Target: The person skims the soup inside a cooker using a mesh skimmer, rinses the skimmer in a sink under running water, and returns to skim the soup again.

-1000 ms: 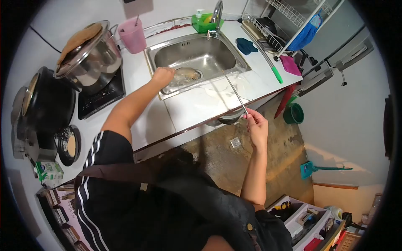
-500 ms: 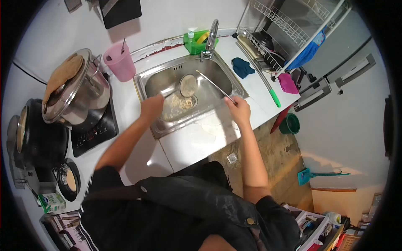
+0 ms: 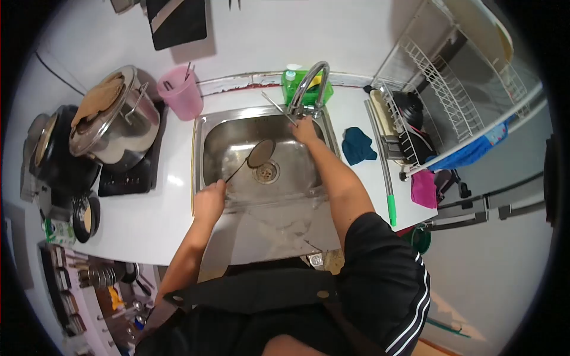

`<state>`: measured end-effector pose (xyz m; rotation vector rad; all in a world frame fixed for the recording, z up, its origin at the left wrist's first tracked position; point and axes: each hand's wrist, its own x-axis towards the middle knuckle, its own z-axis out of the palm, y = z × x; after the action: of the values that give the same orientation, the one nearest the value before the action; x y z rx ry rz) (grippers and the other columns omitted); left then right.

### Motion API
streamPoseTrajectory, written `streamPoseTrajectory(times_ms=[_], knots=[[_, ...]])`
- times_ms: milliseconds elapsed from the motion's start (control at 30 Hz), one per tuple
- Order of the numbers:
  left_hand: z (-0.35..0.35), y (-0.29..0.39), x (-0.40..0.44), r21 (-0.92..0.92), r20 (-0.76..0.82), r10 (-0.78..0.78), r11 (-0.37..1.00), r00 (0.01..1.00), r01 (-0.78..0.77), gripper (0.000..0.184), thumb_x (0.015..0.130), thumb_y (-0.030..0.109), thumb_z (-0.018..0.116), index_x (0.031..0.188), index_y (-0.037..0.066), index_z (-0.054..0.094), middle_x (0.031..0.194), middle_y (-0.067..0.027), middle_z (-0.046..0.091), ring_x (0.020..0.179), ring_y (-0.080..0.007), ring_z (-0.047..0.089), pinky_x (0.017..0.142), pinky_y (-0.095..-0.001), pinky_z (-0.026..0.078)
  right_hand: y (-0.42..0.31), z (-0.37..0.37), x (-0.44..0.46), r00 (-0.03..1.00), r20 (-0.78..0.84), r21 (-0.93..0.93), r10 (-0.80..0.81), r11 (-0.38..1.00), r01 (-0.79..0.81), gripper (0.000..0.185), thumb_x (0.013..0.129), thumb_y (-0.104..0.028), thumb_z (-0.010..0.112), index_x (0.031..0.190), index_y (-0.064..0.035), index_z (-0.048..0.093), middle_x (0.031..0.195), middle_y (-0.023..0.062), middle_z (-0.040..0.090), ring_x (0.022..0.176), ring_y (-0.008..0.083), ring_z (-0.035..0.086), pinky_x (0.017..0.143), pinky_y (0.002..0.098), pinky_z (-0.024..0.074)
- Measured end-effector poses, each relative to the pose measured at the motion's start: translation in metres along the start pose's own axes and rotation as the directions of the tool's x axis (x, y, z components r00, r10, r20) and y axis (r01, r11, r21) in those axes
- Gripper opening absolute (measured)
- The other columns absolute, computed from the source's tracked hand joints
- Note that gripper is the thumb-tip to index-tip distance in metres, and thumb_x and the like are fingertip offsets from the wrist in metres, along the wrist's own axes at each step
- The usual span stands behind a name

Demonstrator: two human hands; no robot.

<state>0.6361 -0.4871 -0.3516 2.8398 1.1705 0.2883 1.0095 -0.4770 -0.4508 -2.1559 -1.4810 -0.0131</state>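
Across the steel sink (image 3: 198, 157), the right hand (image 3: 306, 129) has moved from the front edge, where it was half a second ago, to the base of the curved faucet (image 3: 303, 91). It appears to grip one end of a thin metal rod (image 3: 276, 105), which angles up and left over the back rim; whether its fingers also press the faucet cannot be told. At the near left corner, the left hand (image 3: 211, 202) is closed around the handle of a round-headed utensil (image 3: 261, 154), its head tilted above the basin, just behind the drain (image 3: 266, 172).

Crowding is the main hazard at the back. With rod and faucet sharing one hand's space, a loosened grip could drop the rod into the basin, and a careless swing could knock the green caddy (image 3: 289, 95) beside the faucet. Should water run hard onto the tilted head, spray might reach the counter and the dark teal cloth (image 3: 358, 146) to the right. Held far from its head, the utensil could also twist in slick fingers and strike the steel.
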Motion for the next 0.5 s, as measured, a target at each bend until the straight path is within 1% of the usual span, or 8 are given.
streamPoseTrajectory(times_ms=[33, 133, 167, 200, 267, 300, 467, 500], knots=[[0.003, 0.002, 0.000, 0.008, -0.024, 0.033, 0.999, 0.999, -0.033, 0.009, 0.081, 0.016, 0.049, 0.076, 0.008, 0.048, 0.067, -0.0096, 0.057, 0.062, -0.0292, 0.058, 0.052, -0.0409, 0.045, 0.000, -0.008, -0.008, 0.999, -0.034, 0.102, -0.007, 0.995, 0.010, 0.029, 0.077, -0.029, 0.058, 0.074, 0.0000, 0.064, 0.076, 0.0266, 0.055, 0.087, 0.0371, 0.047, 0.077, 0.0422, 0.0397], [0.007, 0.009, 0.002, 0.035, -0.055, 0.075, 0.997, 0.996, -0.073, 0.004, 0.076, 0.011, 0.050, 0.075, 0.007, 0.048, 0.066, -0.0099, 0.055, 0.062, -0.0281, 0.057, 0.054, -0.0394, 0.045, 0.006, -0.018, -0.018, 0.995, -0.041, 0.199, -0.089, 0.975, 0.096, 0.029, 0.077, -0.029, 0.058, 0.072, -0.0014, 0.063, 0.072, 0.0259, 0.053, 0.085, 0.0373, 0.048, 0.076, 0.0419, 0.0399], [0.007, 0.010, 0.003, 0.025, -0.098, 0.135, 0.991, 0.986, -0.133, 0.003, 0.074, 0.009, 0.050, 0.076, 0.007, 0.048, 0.067, -0.0099, 0.055, 0.064, -0.0274, 0.057, 0.055, -0.0385, 0.045, 0.011, -0.024, -0.017, 0.986, 0.049, 0.127, -0.161, 0.980, 0.154, 0.029, 0.078, -0.032, 0.057, 0.077, -0.0040, 0.063, 0.077, 0.0243, 0.056, 0.084, 0.0376, 0.052, 0.074, 0.0420, 0.0423], [0.008, 0.010, 0.005, 0.017, -0.142, 0.196, 0.981, 0.970, -0.195, 0.004, 0.073, 0.007, 0.050, 0.076, 0.007, 0.048, 0.067, -0.0099, 0.055, 0.065, -0.0267, 0.057, 0.057, -0.0376, 0.045, 0.008, -0.033, -0.020, 0.985, 0.054, 0.132, -0.166, 0.979, 0.158, 0.029, 0.078, -0.032, 0.057, 0.077, -0.0040, 0.063, 0.077, 0.0243, 0.056, 0.084, 0.0376, 0.052, 0.074, 0.0420, 0.0423], [0.009, 0.008, 0.011, 0.085, -0.137, 0.215, 0.975, 0.967, -0.204, 0.005, 0.071, 0.006, 0.050, 0.076, 0.006, 0.049, 0.067, -0.0096, 0.055, 0.067, -0.0256, 0.057, 0.060, -0.0361, 0.045, -0.012, -0.072, -0.025, 0.904, 0.423, -0.053, -0.065, 0.994, 0.096, 0.031, 0.079, -0.036, 0.055, 0.085, -0.0075, 0.063, 0.085, 0.0190, 0.059, 0.086, 0.0351, 0.056, 0.071, 0.0417, 0.0453], [0.012, 0.007, 0.015, 0.116, -0.138, 0.255, 0.964, 0.957, -0.240, 0.004, 0.071, 0.006, 0.050, 0.075, 0.005, 0.048, 0.067, -0.0092, 0.055, 0.066, -0.0249, 0.057, 0.059, -0.0358, 0.046, -0.039, -0.105, -0.034, 0.902, 0.431, -0.265, -0.023, 0.953, 0.150, 0.029, 0.080, -0.038, 0.053, 0.091, -0.0129, 0.063, 0.087, 0.0128, 0.062, 0.085, 0.0309, 0.059, 0.068, 0.0415, 0.0474], [0.008, 0.013, 0.032, 0.180, -0.148, 0.372, 0.921, 0.916, -0.345, 0.005, 0.070, 0.006, 0.050, 0.074, 0.006, 0.048, 0.065, -0.0076, 0.057, 0.065, -0.0209, 0.058, 0.059, -0.0333, 0.047, -0.088, -0.165, -0.052, 0.928, 0.370, -0.371, -0.045, 0.908, 0.192, 0.020, 0.080, -0.031, 0.053, 0.084, -0.0155, 0.065, 0.079, 0.0121, 0.063, 0.078, 0.0289, 0.061, 0.066, 0.0406, 0.0476], [0.009, 0.015, 0.034, 0.171, -0.191, 0.393, 0.916, 0.899, -0.364, 0.005, 0.070, 0.006, 0.051, 0.074, 0.006, 0.048, 0.065, -0.0083, 0.057, 0.065, -0.0213, 0.058, 0.059, -0.0324, 0.047, -0.094, -0.173, -0.054, 0.939, 0.341, -0.408, -0.049, 0.892, 0.195, 0.018, 0.080, -0.029, 0.053, 0.082, -0.0158, 0.065, 0.077, 0.0119, 0.063, 0.075, 0.0283, 0.062, 0.065, 0.0401, 0.0477]])
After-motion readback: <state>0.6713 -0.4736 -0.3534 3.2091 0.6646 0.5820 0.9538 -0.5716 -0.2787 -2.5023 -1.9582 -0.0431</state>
